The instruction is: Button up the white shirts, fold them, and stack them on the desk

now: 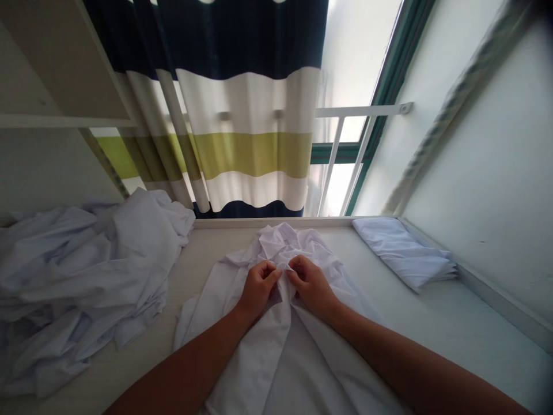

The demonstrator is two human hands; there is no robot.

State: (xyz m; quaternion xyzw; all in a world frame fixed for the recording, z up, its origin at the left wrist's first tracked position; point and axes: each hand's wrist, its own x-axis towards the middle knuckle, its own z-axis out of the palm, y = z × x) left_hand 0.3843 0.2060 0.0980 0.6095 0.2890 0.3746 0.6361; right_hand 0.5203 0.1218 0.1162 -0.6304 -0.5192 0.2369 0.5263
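A white shirt [276, 346] lies spread on the pale table [453, 328] straight in front of me, its collar end bunched toward the window. My left hand [258, 286] pinches the fabric just left of the shirt's front opening. My right hand [311, 283] pinches the fabric just right of it. The fingertips of both hands almost meet near the collar, and both forearms rest along the shirt.
A loose heap of white garments [82, 282] covers the table's left side. A folded white stack [406, 251] lies at the back right by the wall. A striped curtain [246, 132] and a window with a white rail [358, 112] stand behind. A shelf [56, 86] hangs upper left.
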